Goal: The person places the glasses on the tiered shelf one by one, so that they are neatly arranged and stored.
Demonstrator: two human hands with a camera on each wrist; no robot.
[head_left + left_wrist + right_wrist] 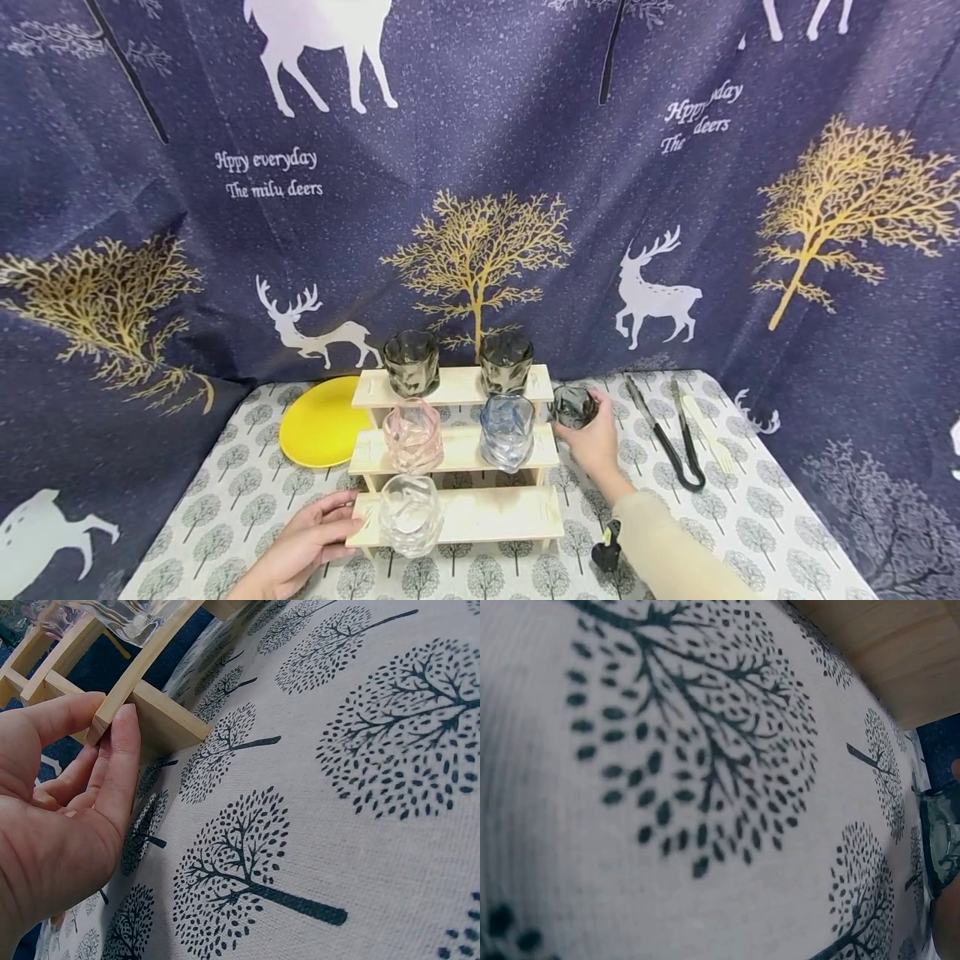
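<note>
A three-tier wooden stand (495,515) is in the middle of the table. My left hand (311,542) pinches the left end of its lowest shelf; the left wrist view shows thumb and fingers on the shelf edge (112,712). To the right of the stand, my right hand (596,433) holds a dark grey glass (573,407), which shows only partly in the right wrist view. Two dark glasses, one left (412,364) and one right (506,364), stand on the top tier. A pink glass (414,437) and a blue glass (507,433) occupy the middle tier, a clear glass (410,517) the lowest.
A yellow plate (318,425) lies left of the stand, partly behind it. Black-handled tongs (678,454) and a cream-coloured fork (708,429) lie on the right. The tree-patterned tablecloth (247,483) reaches back to a dark blue curtain (510,142).
</note>
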